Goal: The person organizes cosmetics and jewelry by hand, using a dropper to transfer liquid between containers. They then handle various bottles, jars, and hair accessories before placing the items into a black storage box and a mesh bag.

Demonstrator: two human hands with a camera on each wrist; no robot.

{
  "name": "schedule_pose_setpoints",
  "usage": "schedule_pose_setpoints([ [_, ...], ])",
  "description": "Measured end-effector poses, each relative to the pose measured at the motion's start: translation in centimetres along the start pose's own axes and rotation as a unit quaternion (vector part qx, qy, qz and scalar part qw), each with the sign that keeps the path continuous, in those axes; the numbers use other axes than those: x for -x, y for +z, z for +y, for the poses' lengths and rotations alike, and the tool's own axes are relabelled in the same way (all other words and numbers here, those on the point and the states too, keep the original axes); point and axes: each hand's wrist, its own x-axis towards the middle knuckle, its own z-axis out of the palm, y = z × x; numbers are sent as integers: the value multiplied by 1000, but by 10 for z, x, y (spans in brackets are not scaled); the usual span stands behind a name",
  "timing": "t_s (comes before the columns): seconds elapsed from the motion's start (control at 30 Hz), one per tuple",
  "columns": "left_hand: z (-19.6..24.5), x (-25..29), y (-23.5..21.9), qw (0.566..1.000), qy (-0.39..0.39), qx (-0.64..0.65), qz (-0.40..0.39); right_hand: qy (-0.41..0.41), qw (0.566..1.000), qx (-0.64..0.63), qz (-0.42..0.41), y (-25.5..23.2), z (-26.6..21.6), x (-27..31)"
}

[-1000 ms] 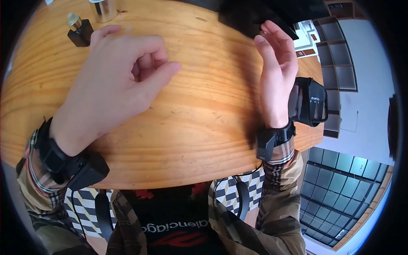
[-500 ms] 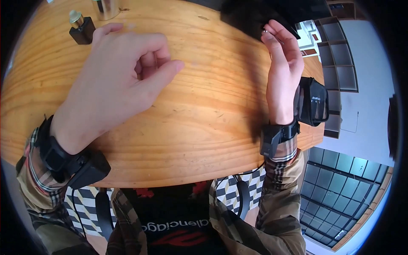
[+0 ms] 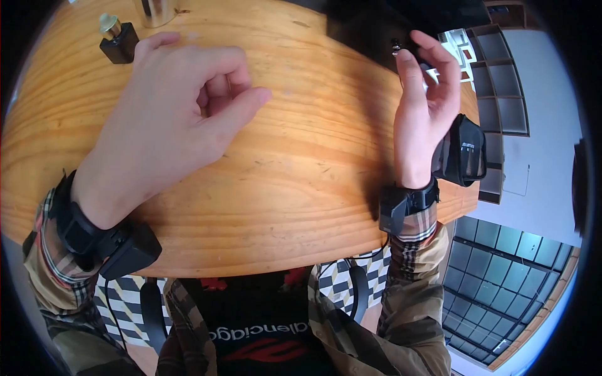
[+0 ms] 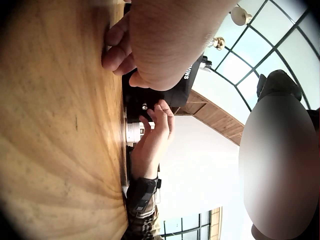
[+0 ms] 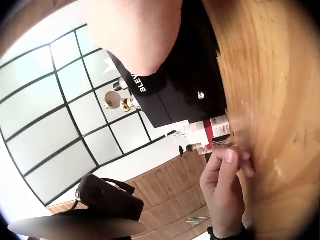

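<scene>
My left hand (image 3: 169, 113) rests on the wooden table with its fingers loosely curled and its thumb pointing out, holding nothing visible. At the far right, my right hand (image 3: 421, 116) is raised before a black glossy box (image 3: 360, 34) with white lettering. A small shiny metal knob (image 3: 396, 52) shows against the box's dark front, and in the right wrist view the knob (image 5: 200, 95) stands out alone there. Right beside it is my right thumb tip, the fingers spread apart from the thumb. My right palm (image 5: 135, 35) covers part of the box in that view.
A dark square bottle (image 3: 119, 45) with a gold collar stands beyond my left hand, near a metallic cup (image 3: 155, 12). A black pouch (image 3: 467, 153) sits right of my right wrist. Gold-coloured items (image 5: 129, 103) top the box, and a red-and-white carton (image 5: 218, 127) stands beside it.
My right thumb and fingers were close together at the knob; they have since spread apart and the fingers have shifted right. My left hand has stayed in place.
</scene>
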Motion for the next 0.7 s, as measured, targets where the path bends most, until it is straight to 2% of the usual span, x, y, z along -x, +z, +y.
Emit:
schedule_pose_setpoints([
  [0.03, 0, -1, 1, 1000, 4, -4, 0, 1, 1000, -1, -1, -1, 0, -2],
  [0.1, 2, -3, 1, 1000, -1, -3, -7, -142, 970, 196, 0, -6, -5, -7],
  [0.17, 3, -5, 2, 1000, -2, -2, -13, -116, 980, 163, -8, 0, -11, -4],
  [0.23, 3, -7, 5, 1000, -2, 6, 3, -29, 995, 94, -34, 1, -11, -2],
  [0.27, 3, -7, 5, 1000, -3, 6, 3, -30, 995, 93, -35, 0, -10, -3],
  [0.37, 3, -7, 5, 1000, -16, 4, -16, -49, 979, 197, -24, -10, -5, -8],
  [0.4, 2, -8, 6, 1000, -9, 4, -5, -89, 977, 195, -3, -9, 1, -10],
  [0.43, 2, -8, 7, 1000, -2, 3, 7, -89, 976, 197, -2, -11, 1, -9],
  [0.53, 2, -7, 7, 1000, -1, -1, 4, -66, 974, 214, -23, -11, -5, -8],
  [0.7, 3, -8, 6, 1000, 0, 0, -5, -12, 984, 174, -24, -13, -4, -10],
])
